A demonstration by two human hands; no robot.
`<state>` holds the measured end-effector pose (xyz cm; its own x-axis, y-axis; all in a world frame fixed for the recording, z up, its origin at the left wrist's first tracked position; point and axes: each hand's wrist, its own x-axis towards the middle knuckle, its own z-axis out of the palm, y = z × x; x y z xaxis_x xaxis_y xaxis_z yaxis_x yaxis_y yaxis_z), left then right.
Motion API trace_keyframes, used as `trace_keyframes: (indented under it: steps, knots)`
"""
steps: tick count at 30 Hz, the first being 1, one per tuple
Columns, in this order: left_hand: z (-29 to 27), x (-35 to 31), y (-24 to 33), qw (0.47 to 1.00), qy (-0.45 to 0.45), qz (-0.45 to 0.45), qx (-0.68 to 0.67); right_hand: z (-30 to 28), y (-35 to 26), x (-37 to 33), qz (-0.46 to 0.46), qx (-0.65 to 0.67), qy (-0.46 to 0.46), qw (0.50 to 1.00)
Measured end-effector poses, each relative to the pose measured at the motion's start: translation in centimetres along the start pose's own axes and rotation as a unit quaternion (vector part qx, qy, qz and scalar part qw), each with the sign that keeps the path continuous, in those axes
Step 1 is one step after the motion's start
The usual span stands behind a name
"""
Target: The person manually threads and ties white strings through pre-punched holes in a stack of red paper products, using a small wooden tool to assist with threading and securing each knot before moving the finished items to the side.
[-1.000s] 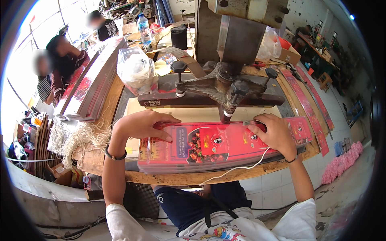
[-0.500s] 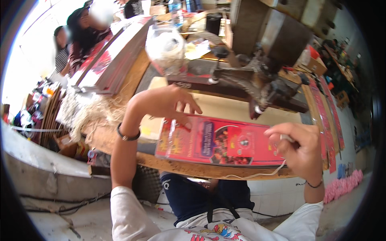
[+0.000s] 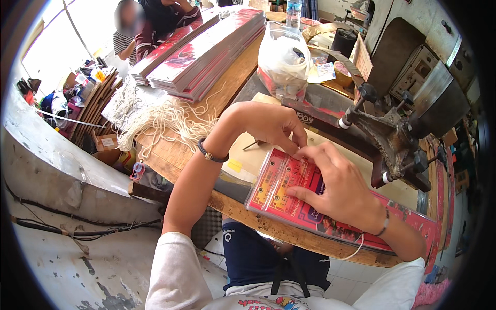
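A stack of glossy red printed sheets (image 3: pixel 338 219) in clear plastic lies along the table's front edge, with small round holes near its left end. At its upper left edge, the fingertips of my left hand (image 3: pixel 271 124) are pinched together, and what they hold is hidden. My right hand (image 3: pixel 343 188) lies over the stack, its thumb resting apart on the print and its other fingers bent toward the left fingertips, where the hands meet. From under my right forearm, a thin white cord (image 3: pixel 356 250) hangs over the stack's near edge.
A heavy metal press (image 3: pixel 392 137) stands behind the stack at the right. Loose white cords (image 3: pixel 168 124) hang over the table's left side. Beyond are piled red sheets (image 3: pixel 206 57) and a white plastic bag (image 3: pixel 283 64). Another person (image 3: pixel 129 31) sits at the far left.
My right hand has moved left across the stack to meet my left hand. My left fingers have closed into a pinch at its edge. The whole view has shifted and turned.
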<state>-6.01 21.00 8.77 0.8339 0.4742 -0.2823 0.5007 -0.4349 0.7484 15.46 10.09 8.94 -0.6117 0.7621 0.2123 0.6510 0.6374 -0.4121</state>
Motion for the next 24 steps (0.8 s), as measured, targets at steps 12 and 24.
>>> trace_keyframes:
  steps: [12,24]
  knots:
    - [-1.0,-0.4,-1.5,0.998,-0.019,0.028,-0.049,1.3,2.0,-0.1,0.003,-0.028,0.049,0.998]
    - [-0.9,-0.3,-0.9,0.989,-0.014,0.121,0.084,3.2,2.3,-0.1,0.000,-0.008,0.108,0.994]
